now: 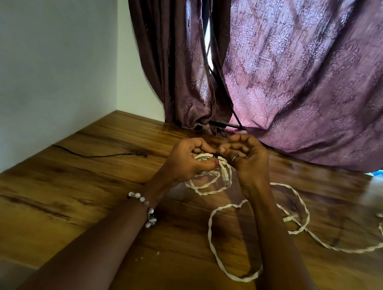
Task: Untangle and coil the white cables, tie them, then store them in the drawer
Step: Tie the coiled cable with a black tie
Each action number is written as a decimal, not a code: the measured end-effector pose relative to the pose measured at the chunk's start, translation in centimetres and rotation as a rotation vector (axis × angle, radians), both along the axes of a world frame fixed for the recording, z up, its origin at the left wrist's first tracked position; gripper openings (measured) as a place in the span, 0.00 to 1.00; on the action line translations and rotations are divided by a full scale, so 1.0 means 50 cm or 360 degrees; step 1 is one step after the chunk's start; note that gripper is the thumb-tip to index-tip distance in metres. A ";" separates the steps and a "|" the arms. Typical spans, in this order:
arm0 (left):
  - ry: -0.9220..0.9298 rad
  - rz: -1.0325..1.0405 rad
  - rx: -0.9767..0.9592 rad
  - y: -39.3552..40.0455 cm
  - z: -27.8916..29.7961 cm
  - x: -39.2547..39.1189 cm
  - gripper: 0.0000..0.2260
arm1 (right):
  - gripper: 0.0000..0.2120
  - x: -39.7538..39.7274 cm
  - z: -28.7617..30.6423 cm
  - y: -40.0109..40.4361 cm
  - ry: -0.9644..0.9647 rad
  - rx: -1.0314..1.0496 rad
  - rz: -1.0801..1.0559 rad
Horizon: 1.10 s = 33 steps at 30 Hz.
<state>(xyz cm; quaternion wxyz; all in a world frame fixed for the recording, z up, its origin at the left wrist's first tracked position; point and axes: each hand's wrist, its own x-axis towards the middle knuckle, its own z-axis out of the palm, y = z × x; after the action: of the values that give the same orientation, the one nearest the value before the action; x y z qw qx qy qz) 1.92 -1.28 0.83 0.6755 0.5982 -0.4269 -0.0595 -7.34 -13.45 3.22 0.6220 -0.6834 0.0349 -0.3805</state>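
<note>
One small coil [209,170] was gripped above the bench [88,181] by the left hand [189,161], a dark tie pinched w/ the right hand [245,159] (tying apparently underway). Remaining white cable [235,242] was sprawled loose, uncoiled; drawer not seen, storing left.

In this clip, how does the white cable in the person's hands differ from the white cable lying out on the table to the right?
The held cable is gathered into a small coil; the loose cable sprawls in wide open loops. The left hand and right hand grip the held cable above the table; the loose cable lies flat, untouched. Both are white, twisted, with clear plugs.
</note>
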 end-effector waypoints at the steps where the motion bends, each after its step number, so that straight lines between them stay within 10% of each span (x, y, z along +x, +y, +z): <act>1: -0.0001 -0.0010 -0.0002 0.000 0.000 0.001 0.09 | 0.11 -0.002 -0.001 -0.004 0.0072 -0.0048 -0.0033; 24: -0.0088 -0.0031 0.0089 -0.010 -0.016 0.002 0.09 | 0.10 -0.015 -0.017 -0.008 0.0442 0.0378 0.0211; 33: 0.0921 -0.0162 -0.0361 0.003 0.014 0.014 0.07 | 0.21 -0.045 0.007 -0.008 0.0453 0.0347 0.0385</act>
<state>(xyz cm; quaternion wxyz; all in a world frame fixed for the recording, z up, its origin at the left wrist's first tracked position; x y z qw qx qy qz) 2.63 -1.14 1.55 0.8276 0.4551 -0.2502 -0.2129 -9.58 -13.85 3.57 0.7221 -0.6582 0.0812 -0.1968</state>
